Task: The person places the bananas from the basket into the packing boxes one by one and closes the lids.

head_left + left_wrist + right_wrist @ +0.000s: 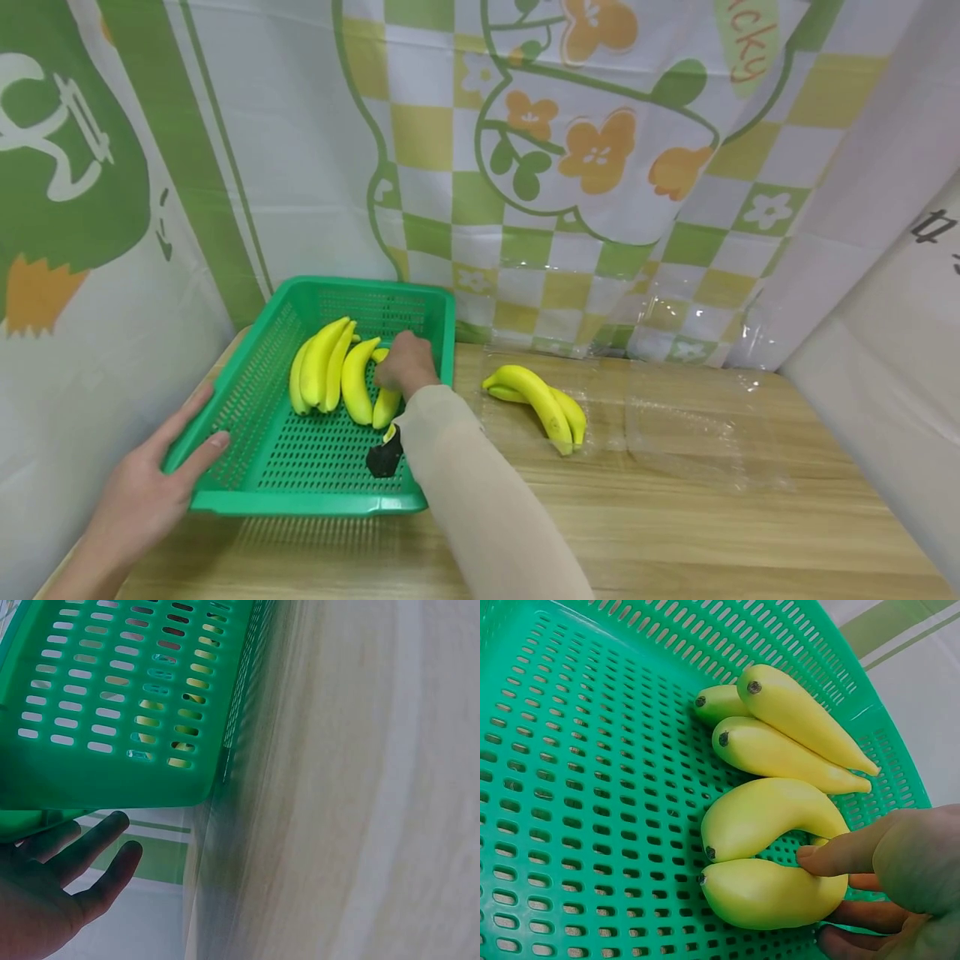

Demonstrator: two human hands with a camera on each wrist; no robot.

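- Left hand (146, 479) grips the basket (322, 503), thumb over rim, fingers loosely spread outside; keep it steady.
- Right hand (407, 364), half closed, pinches a banana (769, 894) inside; a light grip should suffice.
- Right of it: two bananas (528, 390), counter (637, 533).

Head view's reading bright; clear plastic (697, 425) is throwing glare, basket (315, 503) is casting a speckled shadow (322, 535). Left wrist's running dim: my left hand (49, 896) is showing dark, tabletop (337, 787) grain is blurring. Right wrist's looking brighter.
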